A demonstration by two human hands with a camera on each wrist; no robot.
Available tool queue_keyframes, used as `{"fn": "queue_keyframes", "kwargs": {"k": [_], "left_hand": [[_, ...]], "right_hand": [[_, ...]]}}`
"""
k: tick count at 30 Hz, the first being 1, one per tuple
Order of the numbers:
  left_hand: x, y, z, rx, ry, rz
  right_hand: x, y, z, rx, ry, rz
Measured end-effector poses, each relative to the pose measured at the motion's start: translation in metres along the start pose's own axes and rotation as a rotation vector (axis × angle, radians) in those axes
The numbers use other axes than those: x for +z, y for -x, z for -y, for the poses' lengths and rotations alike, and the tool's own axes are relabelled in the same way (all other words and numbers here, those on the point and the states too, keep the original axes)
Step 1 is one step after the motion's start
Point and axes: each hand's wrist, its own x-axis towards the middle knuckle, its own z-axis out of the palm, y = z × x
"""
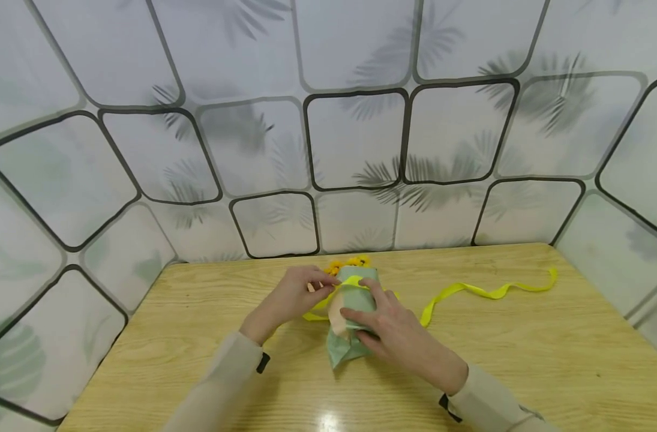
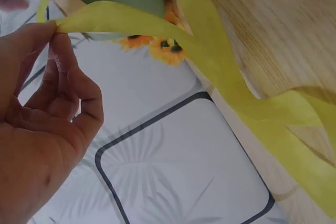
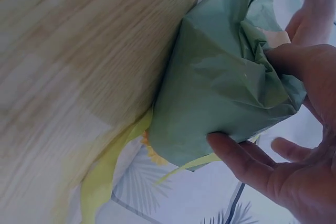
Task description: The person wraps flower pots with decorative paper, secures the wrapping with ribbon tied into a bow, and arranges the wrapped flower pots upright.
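Observation:
A bouquet wrapped in pale green paper (image 1: pixel 360 298) lies on the table, its orange-yellow flowers (image 1: pixel 359 261) pointing to the back. Across the wrapping runs a yellow ribbon (image 2: pixel 118 19). My left hand (image 1: pixel 293 299) pinches this ribbon between thumb and fingertips at the bouquet's left side. From the right, my right hand (image 1: pixel 401 327) grips the bouquet with thumb and fingers spread around the paper. In the right wrist view the green paper (image 3: pixel 210 87) is creased and bunched near the thumb. A beige patch (image 1: pixel 337 315) shows on the bundle's left side.
One ribbon tail (image 1: pixel 482 292) trails across the wooden table (image 1: pixel 522 354) to the right; a loop (image 1: pixel 314 315) lies left of the bouquet. Behind the table's back edge stands a patterned wall covering (image 1: pixel 355 141) with leaf prints.

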Motion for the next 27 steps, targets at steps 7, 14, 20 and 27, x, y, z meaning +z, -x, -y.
{"fn": "queue_keyframes", "kwargs": {"k": [7,14,20,27], "left_hand": [[0.003,0.001,-0.004,0.088,-0.066,0.034],[-0.002,0.028,-0.019,0.054,-0.059,-0.048],[0.016,0.050,-0.035,0.247,-0.074,-0.016],[0.028,0.053,-0.044,0.232,-0.196,-0.070]], "right_hand": [[-0.002,-0.001,-0.001,-0.001,0.004,0.019],[-0.001,-0.002,0.000,-0.008,0.019,0.064],[-0.001,-0.001,-0.002,-0.017,0.033,0.043],[-0.002,-0.001,-0.003,-0.006,0.012,0.070]]}}
